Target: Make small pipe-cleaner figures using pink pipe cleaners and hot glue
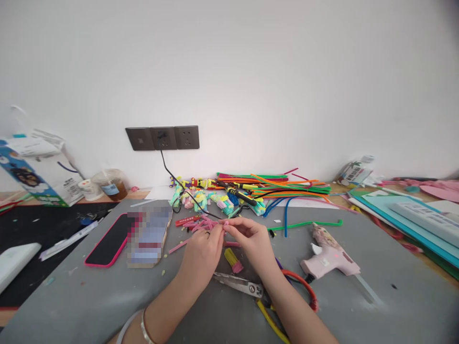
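two hands pinching a pink pipe cleaner piece over a grey mat

both forearms reach in from the bottom edge, a bangle on the left wrist. the left hand [201, 251] and right hand [255, 243] meet fingertip to fingertip, each pinched on a short pink pipe cleaner piece [225, 223] held just above the grey mat [89, 306] on the table [21, 198].

under the wrists lie scissors [239, 284] with yellow handles, and a small yellow and pink bundle [234, 260] sits between the hands. a red ring [304, 286] lies by the right forearm. to the right rests a pink glue gun [328, 255]; to the left, a phone in a pink case [109, 241] beside a blurred card.

just beyond the fingers is a loose heap of cut pink pieces [201, 223], and a green pipe cleaner [308, 223] lies across the mat. farther back, a pile of coloured pipe cleaners [283, 186] spreads along the wall, with pastel twisted figures [201, 197] next to it. a black cord [172, 177] drops from the wall socket [163, 138].

far left, a plastic cup [111, 184] holds brown liquid, near a printed box [34, 177].
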Demonstrator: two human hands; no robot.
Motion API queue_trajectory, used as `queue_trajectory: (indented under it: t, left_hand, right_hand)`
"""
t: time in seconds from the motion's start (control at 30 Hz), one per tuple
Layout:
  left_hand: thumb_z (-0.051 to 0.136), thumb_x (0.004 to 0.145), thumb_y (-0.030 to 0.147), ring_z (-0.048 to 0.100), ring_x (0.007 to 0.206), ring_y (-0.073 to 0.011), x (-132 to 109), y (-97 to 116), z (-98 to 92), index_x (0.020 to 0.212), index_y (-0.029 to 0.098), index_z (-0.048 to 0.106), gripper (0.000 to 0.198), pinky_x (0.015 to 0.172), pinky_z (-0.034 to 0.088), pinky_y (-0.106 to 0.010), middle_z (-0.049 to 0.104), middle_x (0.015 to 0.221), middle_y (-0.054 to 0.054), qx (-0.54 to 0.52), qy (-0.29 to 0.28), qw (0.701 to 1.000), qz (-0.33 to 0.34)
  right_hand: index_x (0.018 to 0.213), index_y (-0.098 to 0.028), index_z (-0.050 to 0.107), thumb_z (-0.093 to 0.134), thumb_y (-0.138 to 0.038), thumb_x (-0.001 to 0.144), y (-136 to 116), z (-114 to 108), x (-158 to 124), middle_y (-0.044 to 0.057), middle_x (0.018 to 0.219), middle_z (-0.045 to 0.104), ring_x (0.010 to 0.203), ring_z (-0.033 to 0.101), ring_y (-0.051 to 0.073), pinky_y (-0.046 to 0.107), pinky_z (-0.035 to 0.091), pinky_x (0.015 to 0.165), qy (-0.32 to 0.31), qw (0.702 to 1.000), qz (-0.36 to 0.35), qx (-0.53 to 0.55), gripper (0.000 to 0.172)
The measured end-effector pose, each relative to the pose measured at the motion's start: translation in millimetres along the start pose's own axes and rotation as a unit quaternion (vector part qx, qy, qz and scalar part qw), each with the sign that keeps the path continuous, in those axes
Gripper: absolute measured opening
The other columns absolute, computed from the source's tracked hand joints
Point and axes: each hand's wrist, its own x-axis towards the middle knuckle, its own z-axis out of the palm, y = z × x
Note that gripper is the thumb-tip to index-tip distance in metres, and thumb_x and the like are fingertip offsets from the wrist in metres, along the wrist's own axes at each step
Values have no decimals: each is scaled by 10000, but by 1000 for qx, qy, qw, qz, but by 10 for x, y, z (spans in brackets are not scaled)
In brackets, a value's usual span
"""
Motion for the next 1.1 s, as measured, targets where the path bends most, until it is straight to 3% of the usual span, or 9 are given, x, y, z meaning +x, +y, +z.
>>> queue_trajectory:
  t: [0.23,0.5,0.77,0.87,0.93,1.03,1.1]
  left_hand:
    - [343,1024,132,638,460,-186,63,21,-55,896,132,663,345,622,488,-323,682,536,-26,36,53,997,34]
    - [367,1027,138,613,449,-167,49,13,-26,840,143,661,348,617,440,-305,624,476,2,45,45,997,36]
    - [350,1045,182,621,486,-173,24,20,11,855,141,670,375,675,429,-320,669,528,-17,17,37,999,22]
    - [337,1050,215,671,614,-178,66,-53,-39,926,156,685,374,733,427,-327,748,684,-37,-55,-8,998,9]
    - [367,1040,251,686,729,-186,129,-194,-125,925,190,699,356,761,417,-331,781,825,-40,-108,-73,991,-12]
    - [414,1002,281,670,801,-228,240,-488,-300,817,202,712,360,779,393,-352,766,788,-47,-79,-174,974,-123]
    - [475,963,340,661,772,-242,288,-649,-393,751,195,698,340,746,387,-351,758,780,-57,-60,-240,951,-184]
  right_hand:
    - [754,-211,811,870,-434,643,-38,6,15,70,810,813,738,734,235,357,597,722,-19,999,36,35,256]
    - [735,-209,812,902,-406,600,-7,-9,28,73,830,816,773,731,231,366,577,793,-31,994,70,79,255]
    - [719,-213,798,894,-435,601,-13,-4,28,61,811,809,770,718,213,335,557,781,-38,993,76,79,268]
    - [738,-204,785,868,-449,631,-14,-28,35,62,790,800,747,713,217,336,556,754,-41,996,64,51,280]
    - [759,-198,761,826,-456,688,-17,-63,51,69,821,800,774,718,223,335,551,762,-19,999,31,22,275]
    - [758,-206,679,751,-449,771,-23,-120,85,66,802,789,779,719,225,333,539,756,36,998,-36,-36,254]
    - [789,-213,657,690,-417,817,-19,-138,99,58,754,768,730,704,225,334,522,710,39,991,-72,-103,208]
